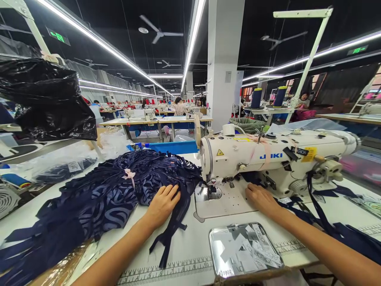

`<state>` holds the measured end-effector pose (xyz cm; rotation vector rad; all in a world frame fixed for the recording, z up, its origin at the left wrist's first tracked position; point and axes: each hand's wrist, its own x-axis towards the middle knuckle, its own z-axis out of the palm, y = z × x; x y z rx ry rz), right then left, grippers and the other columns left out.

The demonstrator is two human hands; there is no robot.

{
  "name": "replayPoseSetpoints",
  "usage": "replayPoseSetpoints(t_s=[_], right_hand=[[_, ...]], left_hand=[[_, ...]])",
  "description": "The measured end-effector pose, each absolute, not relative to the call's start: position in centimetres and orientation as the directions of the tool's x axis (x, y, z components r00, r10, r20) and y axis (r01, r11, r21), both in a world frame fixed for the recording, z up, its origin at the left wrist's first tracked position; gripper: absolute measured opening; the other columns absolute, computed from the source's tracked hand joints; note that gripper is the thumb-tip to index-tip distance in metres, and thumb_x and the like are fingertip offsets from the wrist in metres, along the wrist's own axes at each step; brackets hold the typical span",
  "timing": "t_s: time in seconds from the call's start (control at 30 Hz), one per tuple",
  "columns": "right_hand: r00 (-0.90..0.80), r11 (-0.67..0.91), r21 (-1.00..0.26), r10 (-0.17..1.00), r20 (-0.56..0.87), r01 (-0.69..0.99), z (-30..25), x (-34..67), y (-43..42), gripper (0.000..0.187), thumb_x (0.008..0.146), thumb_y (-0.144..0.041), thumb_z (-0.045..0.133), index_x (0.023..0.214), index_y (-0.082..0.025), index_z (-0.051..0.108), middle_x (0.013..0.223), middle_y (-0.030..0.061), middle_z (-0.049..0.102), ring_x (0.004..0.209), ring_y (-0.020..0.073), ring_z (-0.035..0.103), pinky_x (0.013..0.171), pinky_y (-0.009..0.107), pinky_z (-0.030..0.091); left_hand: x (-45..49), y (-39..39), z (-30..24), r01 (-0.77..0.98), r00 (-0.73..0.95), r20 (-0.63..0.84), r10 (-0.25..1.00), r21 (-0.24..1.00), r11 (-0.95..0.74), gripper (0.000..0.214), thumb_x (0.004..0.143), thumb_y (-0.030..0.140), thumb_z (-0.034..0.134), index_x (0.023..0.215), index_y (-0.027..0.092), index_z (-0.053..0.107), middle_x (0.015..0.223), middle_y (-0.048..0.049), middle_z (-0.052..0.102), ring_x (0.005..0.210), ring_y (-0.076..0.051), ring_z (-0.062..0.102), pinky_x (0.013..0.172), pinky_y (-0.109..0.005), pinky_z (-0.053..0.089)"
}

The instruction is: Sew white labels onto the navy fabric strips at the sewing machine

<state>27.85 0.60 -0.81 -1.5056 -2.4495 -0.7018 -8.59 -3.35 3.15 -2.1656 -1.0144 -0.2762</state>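
Note:
A heap of navy lace garments with straps (119, 194) lies left of the white sewing machine (247, 155). My left hand (163, 202) lies on the heap's near right side, fingers stretched over the fabric, its thumb out of sight. From the heap, navy material runs to the needle area (212, 190); loose navy straps (169, 234) hang down beside my left hand. On the machine bed, right of the needle, my right hand (259, 197) has its fingers bent and pressed together beside dark navy fabric (253, 177). What those fingers grip is hidden.
A tray of white labels (245, 250) sits at the table's front, by a printed ruler (169, 272). More navy straps (348, 234) lie at right. A black plastic bag (50, 103) hangs at left. Thread cones (256, 98) stand behind the machine; people work farther back.

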Motion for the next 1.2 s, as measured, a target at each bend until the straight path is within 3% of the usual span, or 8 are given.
replayPoseSetpoints(t_s=[0.13,0.27,0.43,0.6,0.83,0.93,1.07,1.2], right_hand=[[-0.463,0.383,0.270,0.802,0.378,0.883,-1.0,27.7,0.1,0.028,0.076,0.002,0.036,0.070,-0.015,0.058,0.074,0.0077,0.056,0.068,0.0178,0.055,0.058,0.026,0.040],[-0.572,0.551,0.172,0.736,0.363,0.817,-1.1,26.6,-1.0,0.030,0.080,-0.001,0.034,0.075,-0.014,0.060,0.079,0.0088,0.057,0.070,0.0185,0.054,0.062,0.029,0.043],[-0.681,0.754,-0.083,0.629,0.375,0.651,-0.5,25.3,-0.8,0.027,0.083,-0.008,0.035,0.090,-0.017,0.060,0.090,0.0088,0.058,0.081,0.0183,0.056,0.071,0.031,0.047],[-0.589,0.703,-0.208,0.693,0.416,0.680,0.3,26.4,0.5,0.024,0.083,-0.011,0.039,0.095,-0.016,0.059,0.096,0.0083,0.059,0.086,0.0183,0.056,0.075,0.031,0.046],[-0.605,0.655,-0.059,0.725,0.331,0.753,1.1,26.2,0.4,0.011,0.081,-0.015,0.052,0.085,-0.015,0.062,0.085,0.0061,0.060,0.080,0.0186,0.055,0.073,0.032,0.040],[-0.631,0.650,0.032,0.724,0.279,0.760,1.3,24.7,0.7,0.009,0.081,-0.016,0.055,0.083,-0.015,0.063,0.080,0.0062,0.060,0.079,0.0189,0.054,0.071,0.031,0.038],[-0.674,0.665,0.131,0.700,0.236,0.736,1.2,23.1,1.5,0.013,0.082,-0.010,0.050,0.080,-0.013,0.063,0.075,0.0066,0.060,0.074,0.0177,0.053,0.068,0.029,0.038],[-0.780,0.790,0.113,0.554,0.291,0.603,0.4,22.4,1.8,0.022,0.085,-0.005,0.041,0.082,-0.013,0.061,0.081,0.0078,0.060,0.073,0.0165,0.052,0.067,0.028,0.039]], left_hand=[[-8.4,-4.5,2.8,0.752,0.650,0.431,0.625,-0.480,-0.451,0.022,0.080,0.011,0.053,0.099,0.018,0.061,0.115,-0.0110,0.056,0.103,-0.025,0.051,0.085,-0.040,0.042],[-7.5,-6.2,2.5,0.733,0.674,0.335,0.659,-0.418,-0.537,0.023,0.082,0.014,0.051,0.103,0.020,0.058,0.116,-0.0100,0.055,0.108,-0.024,0.047,0.091,-0.042,0.036],[-6.3,-7.6,2.5,0.642,0.751,0.147,0.644,-0.390,-0.660,0.030,0.081,0.007,0.044,0.106,0.018,0.056,0.110,-0.0097,0.056,0.098,-0.020,0.052,0.085,-0.036,0.037],[-6.1,-7.3,3.1,0.629,0.764,0.160,0.626,-0.404,-0.665,0.038,0.078,0.001,0.041,0.109,0.018,0.054,0.101,-0.0084,0.059,0.079,-0.016,0.056,0.070,-0.028,0.040],[-5.0,-3.5,4.5,0.654,0.747,0.387,0.540,-0.573,-0.494,0.041,0.079,-0.004,0.030,0.102,0.017,0.057,0.113,-0.0116,0.055,0.103,-0.026,0.048,0.083,-0.040,0.036],[-4.5,-2.0,4.3,0.663,0.740,0.419,0.526,-0.587,-0.465,0.033,0.082,0.000,0.031,0.091,0.015,0.059,0.101,-0.0107,0.059,0.095,-0.024,0.051,0.082,-0.039,0.036],[-4.1,-1.6,3.8,0.666,0.746,0.450,0.491,-0.524,-0.531,0.025,0.084,0.006,0.035,0.076,0.015,0.057,0.080,-0.0070,0.058,0.076,-0.020,0.051,0.076,-0.035,0.036],[-3.1,-3.1,3.6,0.673,0.738,0.425,0.525,-0.401,-0.621,0.022,0.082,0.007,0.038,0.070,0.016,0.054,0.071,-0.0037,0.055,0.067,-0.017,0.049,0.075,-0.035,0.035]])
